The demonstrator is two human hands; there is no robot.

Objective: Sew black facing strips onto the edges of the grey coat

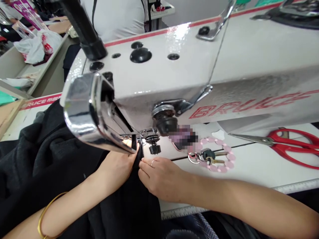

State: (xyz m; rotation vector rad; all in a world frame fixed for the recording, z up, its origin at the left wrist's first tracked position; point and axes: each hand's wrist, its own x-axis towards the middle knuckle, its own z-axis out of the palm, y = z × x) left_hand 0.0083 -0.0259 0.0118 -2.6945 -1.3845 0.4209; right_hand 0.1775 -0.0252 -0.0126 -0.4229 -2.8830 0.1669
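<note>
Black fabric [62, 176] is spread over the left of the sewing table and hangs over its front edge. A white sewing machine [139, 79] stands across the view, its head above the cloth. My left hand [117, 166] lies on the fabric, its fingertips partly hidden under the machine head near the needle area. My right hand [161, 176], with a ring on one finger, pinches the fabric's edge just right of the left hand. The needle and presser foot are hidden behind the machine head.
Red-handled scissors [286, 141] lie on the right, beside keys [215, 157] on a pink bead ring. A phone [185, 137] lies under the machine arm. A ruler strip [184, 211] runs along the table's front edge. Another person [117, 20] is behind the machine.
</note>
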